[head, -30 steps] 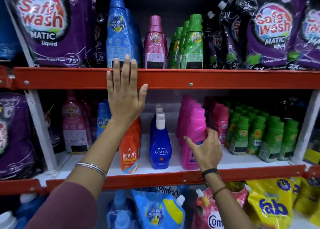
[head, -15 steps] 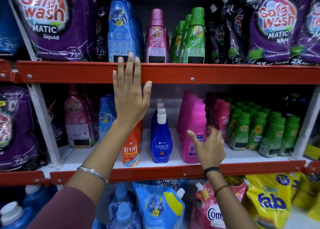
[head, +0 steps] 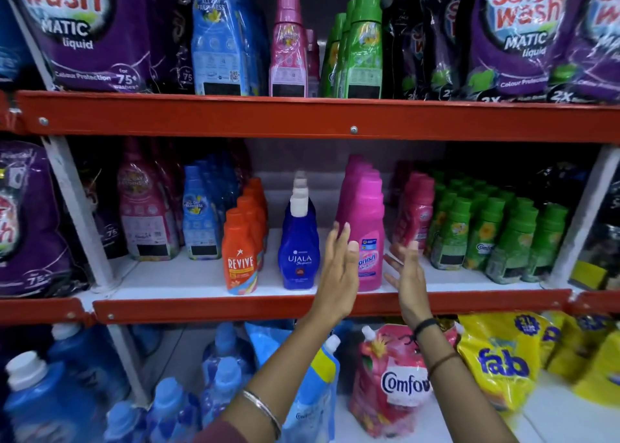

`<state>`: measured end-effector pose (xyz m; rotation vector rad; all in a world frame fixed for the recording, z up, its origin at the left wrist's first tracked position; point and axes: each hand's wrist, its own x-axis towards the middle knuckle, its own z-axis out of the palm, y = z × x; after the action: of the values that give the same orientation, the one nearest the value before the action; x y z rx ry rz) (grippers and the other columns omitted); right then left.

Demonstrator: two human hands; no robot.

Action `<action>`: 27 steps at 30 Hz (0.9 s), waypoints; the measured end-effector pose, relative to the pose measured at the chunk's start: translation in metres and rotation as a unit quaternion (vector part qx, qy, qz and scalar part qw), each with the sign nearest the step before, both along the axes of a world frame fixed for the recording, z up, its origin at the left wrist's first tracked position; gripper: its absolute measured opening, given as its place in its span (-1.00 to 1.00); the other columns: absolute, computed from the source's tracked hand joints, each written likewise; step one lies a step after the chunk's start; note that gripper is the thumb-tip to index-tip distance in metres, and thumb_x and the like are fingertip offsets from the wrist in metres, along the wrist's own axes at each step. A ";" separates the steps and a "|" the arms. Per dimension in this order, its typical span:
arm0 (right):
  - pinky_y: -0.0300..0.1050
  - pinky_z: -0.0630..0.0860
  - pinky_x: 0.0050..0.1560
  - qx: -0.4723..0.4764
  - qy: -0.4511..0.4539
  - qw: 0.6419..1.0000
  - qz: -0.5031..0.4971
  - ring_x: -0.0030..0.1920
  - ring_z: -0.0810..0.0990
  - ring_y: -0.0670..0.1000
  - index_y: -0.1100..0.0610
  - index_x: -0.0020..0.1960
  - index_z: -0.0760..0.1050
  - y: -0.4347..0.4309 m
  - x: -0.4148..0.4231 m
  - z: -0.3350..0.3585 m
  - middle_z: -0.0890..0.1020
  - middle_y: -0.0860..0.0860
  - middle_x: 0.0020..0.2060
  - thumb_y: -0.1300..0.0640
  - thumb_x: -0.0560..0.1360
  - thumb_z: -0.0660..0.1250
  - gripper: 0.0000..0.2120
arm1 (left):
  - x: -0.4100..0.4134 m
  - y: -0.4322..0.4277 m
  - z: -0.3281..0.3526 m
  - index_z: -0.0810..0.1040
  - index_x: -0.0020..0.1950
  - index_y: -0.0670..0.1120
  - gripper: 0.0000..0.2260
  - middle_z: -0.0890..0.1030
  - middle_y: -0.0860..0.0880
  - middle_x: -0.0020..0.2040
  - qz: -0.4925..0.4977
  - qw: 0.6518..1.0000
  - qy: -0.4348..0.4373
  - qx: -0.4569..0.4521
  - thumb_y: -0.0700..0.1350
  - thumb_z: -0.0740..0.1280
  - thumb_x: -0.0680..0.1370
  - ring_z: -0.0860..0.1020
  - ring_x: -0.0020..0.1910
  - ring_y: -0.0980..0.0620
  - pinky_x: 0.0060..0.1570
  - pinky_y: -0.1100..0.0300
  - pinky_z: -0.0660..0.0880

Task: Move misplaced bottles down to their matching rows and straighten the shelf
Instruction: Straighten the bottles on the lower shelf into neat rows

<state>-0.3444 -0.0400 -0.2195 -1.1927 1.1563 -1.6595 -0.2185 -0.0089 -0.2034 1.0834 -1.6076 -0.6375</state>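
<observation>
On the middle shelf (head: 201,278) a row of pink Vanish bottles (head: 367,228) stands between my two hands. My left hand (head: 339,268) is open, palm turned right, just left of the front pink bottle. My right hand (head: 406,275) is open on the bottle's right side, palm facing left. Neither hand grips anything. Left of them stand a blue Ujala row (head: 298,244) and an orange Revive row (head: 240,254). On the top shelf are a tall blue bottle (head: 218,40), a pink bottle (head: 288,46) and green bottles (head: 362,46).
Small green bottles (head: 486,234) and small pink bottles (head: 416,214) fill the middle shelf's right. Purple Safe Wash pouches (head: 87,30) flank the top shelf. The orange shelf rail (head: 352,120) crosses above. Below lie blue bottles (head: 50,399), a Comfort pouch (head: 392,379) and yellow Fab pouches (head: 500,358).
My left hand dropped from the upper shelf rail down to the pink Vanish row. The right hand stayed by that row, now opened flat. The view moved closer.
</observation>
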 end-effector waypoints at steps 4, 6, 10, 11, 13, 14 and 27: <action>0.09 0.43 0.30 0.003 0.051 0.998 0.039 0.24 0.51 0.09 0.13 0.35 0.37 0.000 -0.006 -0.002 0.48 0.11 0.31 -0.37 0.39 0.00 -0.25 | -0.009 -0.005 -0.018 -0.07 0.57 0.09 -0.49 -0.08 -0.04 0.60 0.044 0.996 -0.016 0.080 0.15 -0.07 0.64 -0.05 0.55 0.06 0.37 0.23 -0.07; 0.06 0.48 0.25 -0.015 0.088 0.995 0.051 0.14 0.56 0.06 0.01 0.25 0.43 0.000 -0.009 -0.002 0.55 0.11 0.19 -0.33 0.41 0.01 -0.40 | -0.011 -0.009 -0.023 -0.01 0.57 0.04 -0.48 0.07 -0.08 0.57 0.061 0.995 -0.038 0.068 0.16 -0.07 0.64 0.08 0.53 0.02 0.38 0.25 -0.01; 0.02 0.50 0.21 -0.036 0.110 0.992 0.048 0.06 0.59 0.01 0.02 0.21 0.48 -0.001 -0.012 -0.007 0.59 0.00 0.03 -0.31 0.43 0.01 -0.42 | -0.010 -0.020 -0.029 0.09 0.55 0.14 -0.27 0.36 -0.03 0.46 0.070 0.995 -0.049 0.056 0.48 -0.18 0.48 0.33 0.43 0.00 0.46 -0.08 0.23; 0.01 0.51 0.20 -0.039 0.111 0.992 0.043 0.05 0.59 0.00 0.06 0.22 0.49 -0.001 -0.013 -0.008 0.59 0.00 0.01 -0.30 0.44 0.00 -0.40 | -0.010 -0.021 -0.029 0.10 0.55 0.14 -0.22 0.36 -0.02 0.46 0.068 0.995 -0.052 0.053 0.51 -0.22 0.44 0.34 0.43 0.00 0.46 -0.08 0.24; -0.03 0.51 0.16 -0.043 0.106 0.993 0.032 0.02 0.58 -0.01 0.09 0.21 0.49 0.000 -0.014 -0.007 0.58 0.00 -0.02 -0.28 0.45 -0.01 -0.40 | -0.012 -0.021 -0.026 0.10 0.56 0.09 -0.16 0.33 -0.02 0.49 0.061 0.995 -0.057 0.055 0.51 -0.25 0.41 0.30 0.45 0.01 0.46 0.10 0.17; -0.06 0.51 0.13 -0.044 0.105 0.993 0.027 0.00 0.57 -0.01 0.12 0.21 0.49 0.000 -0.015 -0.008 0.58 0.00 -0.04 -0.27 0.45 -0.02 -0.39 | -0.013 -0.020 -0.023 0.10 0.56 0.07 -0.17 0.33 -0.03 0.50 0.055 0.995 -0.056 0.056 0.48 -0.25 0.42 0.29 0.46 0.02 0.40 0.21 0.15; 0.15 0.52 0.21 -0.022 0.094 0.995 -0.007 0.12 0.60 0.09 0.14 0.22 0.53 -0.008 -0.017 -0.011 0.62 0.17 0.14 -0.40 0.40 -0.04 -0.25 | -0.007 -0.031 -0.020 0.14 0.52 0.22 -0.38 0.64 -0.19 0.11 0.057 0.992 -0.074 0.081 0.31 -0.25 0.49 0.60 0.00 -0.15 0.09 0.04 0.53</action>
<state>-0.3612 -0.0477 -0.2301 -1.3972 1.2500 -1.6174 -0.2254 -0.0399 -0.2239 1.3593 -1.6276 -0.6326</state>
